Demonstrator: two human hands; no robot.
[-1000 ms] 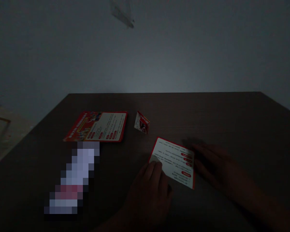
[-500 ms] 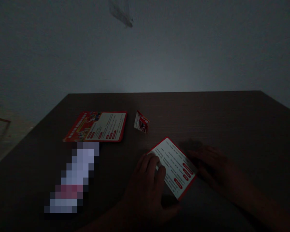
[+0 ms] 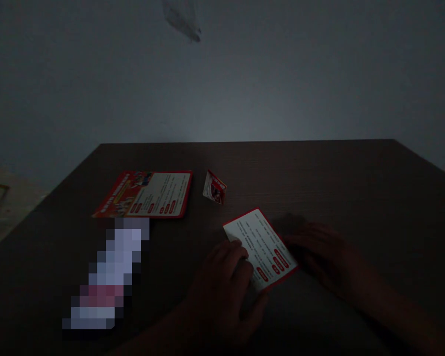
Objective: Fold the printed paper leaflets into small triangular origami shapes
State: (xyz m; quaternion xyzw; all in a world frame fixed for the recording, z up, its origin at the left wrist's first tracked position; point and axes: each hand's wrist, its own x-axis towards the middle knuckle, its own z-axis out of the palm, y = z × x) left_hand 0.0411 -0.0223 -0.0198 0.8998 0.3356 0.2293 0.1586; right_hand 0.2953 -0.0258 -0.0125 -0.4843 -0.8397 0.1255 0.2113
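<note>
A small folded leaflet (image 3: pixel 261 242) with a red border, white ground and rows of print lies at an angle on the table in front of me. My left hand (image 3: pixel 230 277) has its fingers curled over the leaflet's left side, with the thumb by its near edge. At the right edge my right hand (image 3: pixel 324 252) rests with fingers stretched out, their tips touching the paper. Deep shadow hides part of its palm and thumb. Beyond the leaflet stands a little red and white folded packet or card (image 3: pixel 214 189), tilted.
A larger red and white printed leaflet or booklet (image 3: pixel 144 194) lies at the back left. Nearer me is a long, blurred-out pale object (image 3: pixel 111 277). The dark wooden table (image 3: pixel 311 173) ends at a grey wall (image 3: pixel 282 74). Lighting is dim.
The small leaflet has turned slightly counterclockwise under my hands, its near corner shifting up and left. My left hand has slid a little down. The view has drifted slightly.
</note>
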